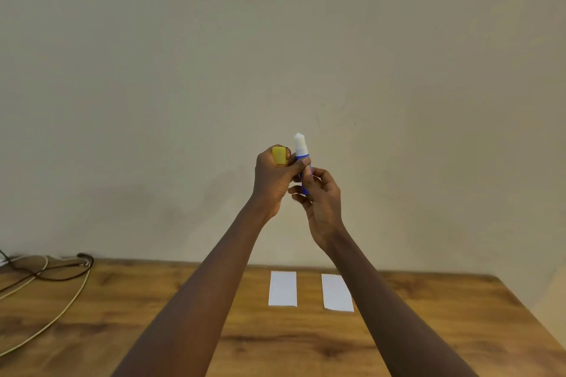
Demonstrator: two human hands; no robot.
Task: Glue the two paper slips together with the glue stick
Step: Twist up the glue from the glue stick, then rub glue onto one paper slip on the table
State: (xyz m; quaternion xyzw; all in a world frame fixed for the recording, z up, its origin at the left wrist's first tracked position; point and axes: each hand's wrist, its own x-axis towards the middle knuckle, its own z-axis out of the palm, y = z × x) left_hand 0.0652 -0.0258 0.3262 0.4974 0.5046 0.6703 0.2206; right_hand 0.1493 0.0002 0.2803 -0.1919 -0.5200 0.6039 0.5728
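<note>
Holding-wise, the glue stick [302,159] is kept upright well above the desk [122,300], pinched by the right hand [321,202] low and the left hand [275,180] high, cap [279,155] tucked in the left, probably so both slips [282,288] [337,292] stay flat for gluing.

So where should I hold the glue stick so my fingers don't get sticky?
Hold the glue stick by its blue tube, low down, coming from the side. It stands upright with the white glue bared at the top, and the yellow cap is off in the left hand. The right hand already grips the bottom of the tube.
</note>
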